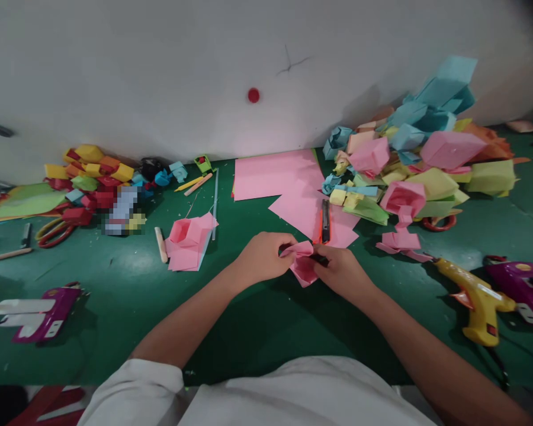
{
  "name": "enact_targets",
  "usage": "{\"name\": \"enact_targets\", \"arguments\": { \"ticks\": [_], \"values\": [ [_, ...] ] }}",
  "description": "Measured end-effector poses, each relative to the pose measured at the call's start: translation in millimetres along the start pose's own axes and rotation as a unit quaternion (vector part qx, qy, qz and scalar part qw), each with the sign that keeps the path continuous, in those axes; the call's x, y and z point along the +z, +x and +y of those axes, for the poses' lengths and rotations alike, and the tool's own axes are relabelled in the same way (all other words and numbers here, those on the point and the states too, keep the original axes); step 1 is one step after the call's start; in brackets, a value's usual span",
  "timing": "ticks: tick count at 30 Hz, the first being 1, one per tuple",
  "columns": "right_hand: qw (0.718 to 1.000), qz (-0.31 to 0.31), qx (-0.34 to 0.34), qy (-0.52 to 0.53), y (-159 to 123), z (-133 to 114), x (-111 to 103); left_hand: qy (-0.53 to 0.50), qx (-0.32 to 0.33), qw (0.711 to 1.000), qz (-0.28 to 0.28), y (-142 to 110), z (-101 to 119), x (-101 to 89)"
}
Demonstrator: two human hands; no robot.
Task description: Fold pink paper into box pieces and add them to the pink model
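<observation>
Between my two hands is a small folded piece of pink paper [304, 269], held up over the green table. My left hand [266, 254] pinches its upper left edge. On the other side, my right hand [341, 266] grips its right edge between thumb and fingers. The piece opens into a hollow, box-like shape facing me. Just beyond my right hand, an orange and black box cutter [324, 222] lies on flat pink paper sheets [293, 210]. Another folded pink paper box [187, 234] rests on pink sheets to the left.
At the right rises a heap of coloured folded-paper boxes [408, 154], with a yellow glue gun [475, 296] and a purple power strip [522, 290] nearer. A second purple strip [53, 313], red-handled scissors [55, 232] and a smaller paper pile [89, 171] stand left. The wall [182, 77] bounds the back.
</observation>
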State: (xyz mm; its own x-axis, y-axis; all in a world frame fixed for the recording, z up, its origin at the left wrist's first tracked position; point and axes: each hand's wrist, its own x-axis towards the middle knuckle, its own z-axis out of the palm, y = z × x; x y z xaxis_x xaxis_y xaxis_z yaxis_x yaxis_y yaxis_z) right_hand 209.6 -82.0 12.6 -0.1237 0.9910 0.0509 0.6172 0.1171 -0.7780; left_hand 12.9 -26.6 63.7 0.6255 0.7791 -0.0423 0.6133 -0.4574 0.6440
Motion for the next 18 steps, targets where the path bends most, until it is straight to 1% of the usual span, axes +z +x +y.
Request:
{"name": "enact_targets", "arguments": {
  "ticks": [4, 7, 13, 18],
  "values": [
    [1.000, 0.003, 0.004, 0.008, 0.0, -1.3, 0.7, 0.046, -0.020, 0.999, -0.016, 0.2, 2.6, -0.8],
    [1.000, 0.014, 0.011, 0.006, 0.3, -1.9, 3.6, 0.049, -0.027, 0.998, -0.022, 0.4, 4.8, 0.1],
    [0.999, 0.042, 0.018, -0.025, 0.1, -3.2, 11.9, 0.096, -0.061, 0.993, -0.031, 2.9, 5.6, 7.6],
    [0.998, 0.029, -0.007, -0.058, -1.3, -8.2, 13.0, 0.116, -0.066, 0.991, -0.022, 5.0, 0.0, 11.6]
  ]
}}
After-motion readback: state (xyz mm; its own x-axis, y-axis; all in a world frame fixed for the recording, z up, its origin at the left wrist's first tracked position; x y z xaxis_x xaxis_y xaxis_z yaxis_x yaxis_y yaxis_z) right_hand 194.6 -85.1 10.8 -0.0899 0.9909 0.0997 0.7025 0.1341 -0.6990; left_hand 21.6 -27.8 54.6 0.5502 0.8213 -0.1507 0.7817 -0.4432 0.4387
